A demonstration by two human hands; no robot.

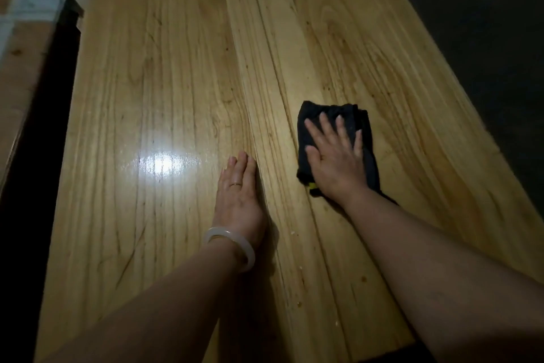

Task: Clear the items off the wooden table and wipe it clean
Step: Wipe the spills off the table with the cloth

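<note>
Wooden counter (pixel 176 83) looks cleared; I judge wiping underway. My right hand (pixel 335 156) presses the black cloth (pixel 366 133) flat-fingered; left hand (pixel 240 194) rests flat, holding nothing. Crumbs (pixel 300 270) remain.

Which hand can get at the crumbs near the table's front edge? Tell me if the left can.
Probably yes. The left hand lies flat on the bare table, holding nothing, with the crumbs just behind it and nothing between. The right hand presses the dark cloth.

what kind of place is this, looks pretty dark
Probably a dim room in a home, though little shows: a varnished wooden table on a dark floor, wiped by hand with a black cloth.
</note>
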